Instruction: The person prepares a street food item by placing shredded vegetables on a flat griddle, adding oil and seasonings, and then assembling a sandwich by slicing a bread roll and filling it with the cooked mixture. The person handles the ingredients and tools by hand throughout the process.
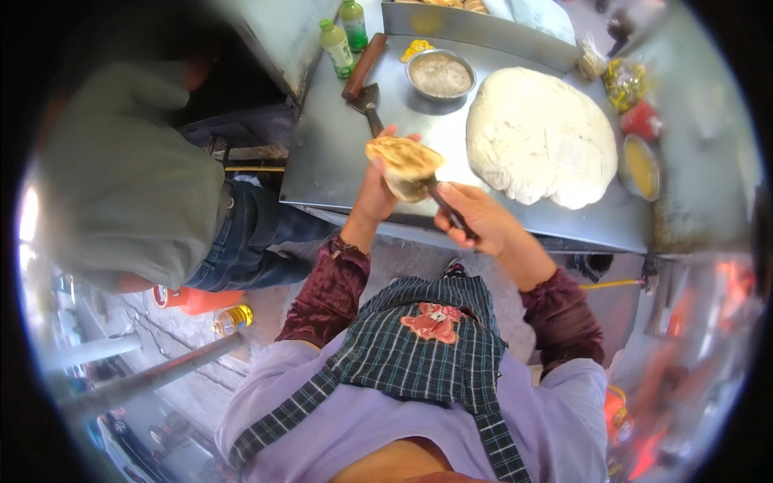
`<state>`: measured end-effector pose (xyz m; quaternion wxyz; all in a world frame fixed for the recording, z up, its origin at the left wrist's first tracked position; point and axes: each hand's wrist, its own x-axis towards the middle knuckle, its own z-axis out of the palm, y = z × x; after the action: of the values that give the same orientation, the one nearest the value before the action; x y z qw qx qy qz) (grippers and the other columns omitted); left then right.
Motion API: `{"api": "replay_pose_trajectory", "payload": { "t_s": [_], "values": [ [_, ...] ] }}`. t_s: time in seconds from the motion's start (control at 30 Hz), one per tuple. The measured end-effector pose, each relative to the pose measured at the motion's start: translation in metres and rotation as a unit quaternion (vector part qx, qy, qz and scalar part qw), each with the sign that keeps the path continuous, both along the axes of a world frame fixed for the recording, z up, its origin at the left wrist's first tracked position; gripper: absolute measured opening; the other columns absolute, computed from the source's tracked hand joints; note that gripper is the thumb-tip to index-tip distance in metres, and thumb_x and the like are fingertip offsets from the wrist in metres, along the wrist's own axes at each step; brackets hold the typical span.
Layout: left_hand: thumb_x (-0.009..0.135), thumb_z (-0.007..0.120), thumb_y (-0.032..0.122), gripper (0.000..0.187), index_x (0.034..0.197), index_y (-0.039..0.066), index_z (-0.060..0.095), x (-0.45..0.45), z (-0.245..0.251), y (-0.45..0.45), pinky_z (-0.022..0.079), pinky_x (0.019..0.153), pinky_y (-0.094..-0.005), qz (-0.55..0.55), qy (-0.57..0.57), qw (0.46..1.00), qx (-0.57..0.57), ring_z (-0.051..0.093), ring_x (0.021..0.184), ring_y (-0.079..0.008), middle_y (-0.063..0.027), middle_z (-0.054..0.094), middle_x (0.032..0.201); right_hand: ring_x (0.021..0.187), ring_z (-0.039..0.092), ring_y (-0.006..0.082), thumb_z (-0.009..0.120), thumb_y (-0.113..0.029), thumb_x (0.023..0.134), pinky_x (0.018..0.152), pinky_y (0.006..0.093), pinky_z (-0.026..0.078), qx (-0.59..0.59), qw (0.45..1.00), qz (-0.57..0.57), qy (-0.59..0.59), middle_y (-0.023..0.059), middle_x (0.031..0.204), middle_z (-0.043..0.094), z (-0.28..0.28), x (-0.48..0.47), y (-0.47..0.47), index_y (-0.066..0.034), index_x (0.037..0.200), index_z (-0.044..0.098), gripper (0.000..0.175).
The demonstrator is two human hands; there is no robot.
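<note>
My left hand (377, 190) holds a browned flatbread (406, 158) above the near edge of the metal worktop (338, 181). The bread looks split, with a paler lower part hanging under the browned top. In my right hand (480, 217) is the dark handle of a tool (450, 208); its tip meets the bread's right side, and its working end is hidden. Just beyond my left hand lies a scraper (367, 102) with a dark handle. A big mass of white dough (540, 136) rests to the right of my hands.
A metal bowl of flour-like powder (441, 74), a wooden rolling pin (365, 66) and green-capped bottles (337, 48) stand farther back. At the right is a bowl with yellow contents (641, 168). Another person (139, 175) stands close on the left; an orange gas cylinder (202, 300) is on the ground.
</note>
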<state>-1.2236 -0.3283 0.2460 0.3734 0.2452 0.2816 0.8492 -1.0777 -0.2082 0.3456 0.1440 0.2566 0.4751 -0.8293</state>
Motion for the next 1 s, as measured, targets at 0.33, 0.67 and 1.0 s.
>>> {"api": "replay_pose_trajectory", "payload": {
  "t_s": [0.33,0.67,1.0],
  "values": [
    [0.088,0.030,0.066,0.076,0.126,0.004,0.048,-0.038,-0.004,0.100,0.040,0.100,-0.0484,-0.061,-0.280,0.958,-0.019,0.046,0.120,-0.0353,-0.0216,0.047,0.129,0.073,0.061,0.0377,0.059,-0.015,0.081,0.065,0.0442,0.049,0.679,0.650,0.242,0.242,0.0189,0.081,0.063,0.031,-0.070,0.144,-0.0036,0.094,0.057,0.017],
    [0.089,0.035,0.061,0.064,0.122,0.009,0.052,-0.073,-0.007,0.161,0.050,0.087,-0.0463,0.099,-0.286,0.952,-0.049,0.056,0.105,-0.0401,-0.0161,0.057,0.116,0.083,0.061,0.0391,0.060,-0.015,0.084,0.070,0.0444,0.049,0.547,0.779,0.157,0.263,0.0227,0.087,0.063,-0.019,-0.124,0.205,-0.0018,0.101,0.056,0.022],
    [0.086,0.047,0.059,0.066,0.129,0.010,0.048,-0.144,-0.022,0.117,0.052,0.083,-0.0452,0.199,-0.333,0.920,-0.054,0.055,0.107,-0.0396,-0.0209,0.053,0.122,0.086,0.061,0.0319,0.064,-0.015,0.081,0.070,0.0403,0.048,0.739,0.644,0.113,0.162,0.0114,0.096,0.063,-0.092,-0.238,0.383,-0.0105,0.103,0.056,0.024]
  ]
}}
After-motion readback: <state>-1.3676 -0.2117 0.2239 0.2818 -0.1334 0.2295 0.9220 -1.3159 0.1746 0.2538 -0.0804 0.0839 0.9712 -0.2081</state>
